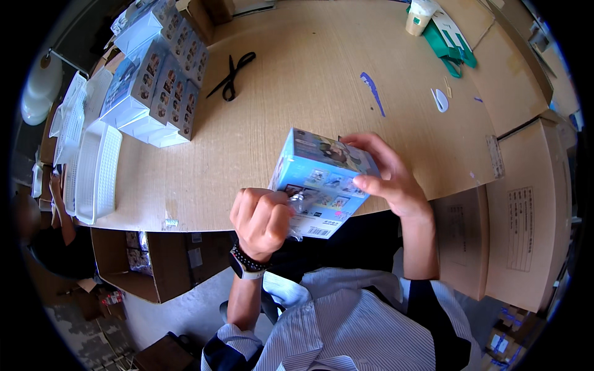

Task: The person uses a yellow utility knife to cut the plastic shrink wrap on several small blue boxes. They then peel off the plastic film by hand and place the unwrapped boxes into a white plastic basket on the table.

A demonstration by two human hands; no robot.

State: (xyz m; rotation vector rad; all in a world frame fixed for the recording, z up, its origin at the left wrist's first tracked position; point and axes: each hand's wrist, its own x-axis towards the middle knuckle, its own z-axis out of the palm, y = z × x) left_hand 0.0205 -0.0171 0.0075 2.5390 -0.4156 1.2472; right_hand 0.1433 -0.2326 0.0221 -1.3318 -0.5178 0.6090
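A light-blue printed cardboard box (pixel 325 176) with small character pictures is held up tilted, over the near edge of the table. My right hand (pixel 396 179) grips its right side, thumb on the front face and fingers behind. My left hand (pixel 261 217), a watch on its wrist, is closed in a fist at the box's lower left. Crumpled clear plastic wrap (pixel 296 201) shows at its fingers, against the box face. The fingertips of my left hand are partly hidden.
Stacked similar boxes (pixel 154 93) stand at the left, beside white plastic baskets (pixel 99 170). Black scissors (pixel 231 77) lie near them. At the far right are a cup (pixel 419 18), a green bag (pixel 447 46) and a white cutter (pixel 440 100). Large cartons (pixel 526 210) stand right; another person's arm (pixel 60 201) shows left.
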